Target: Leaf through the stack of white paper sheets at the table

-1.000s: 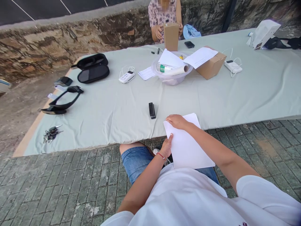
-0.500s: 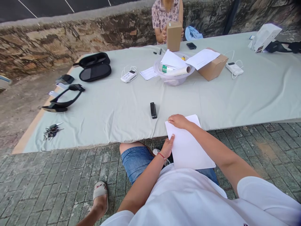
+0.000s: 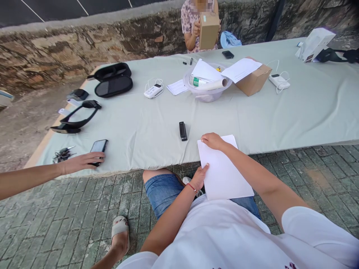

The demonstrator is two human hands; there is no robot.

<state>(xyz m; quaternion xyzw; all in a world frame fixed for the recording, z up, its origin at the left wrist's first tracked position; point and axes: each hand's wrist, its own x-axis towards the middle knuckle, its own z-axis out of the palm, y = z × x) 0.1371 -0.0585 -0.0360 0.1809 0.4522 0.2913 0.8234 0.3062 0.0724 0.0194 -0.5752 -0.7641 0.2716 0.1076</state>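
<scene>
A white sheet of paper (image 3: pixel 223 170) lies half on the near edge of the cloth-covered table (image 3: pixel 140 127) and half over my lap. My left hand (image 3: pixel 200 176) pinches its left edge, thumb on top. My right hand (image 3: pixel 212 141) grips the sheet's top left corner with curled fingers. A small black stapler-like device (image 3: pixel 182 131) lies on the cloth just left of my right hand.
From the left, another person's hand (image 3: pixel 81 162) rests on a black phone (image 3: pixel 98 147) beside keys (image 3: pixel 61 154). Further back are glasses (image 3: pixel 75 117), a black case (image 3: pixel 112 80), a clear bowl (image 3: pixel 206 87), cardboard box (image 3: pixel 254 80). A person across lifts a brown box (image 3: pixel 209 30).
Another person's arm has reached in from the left and set a phone on the table. The person across has raised the brown box. My hands have shifted the sheet slightly.
</scene>
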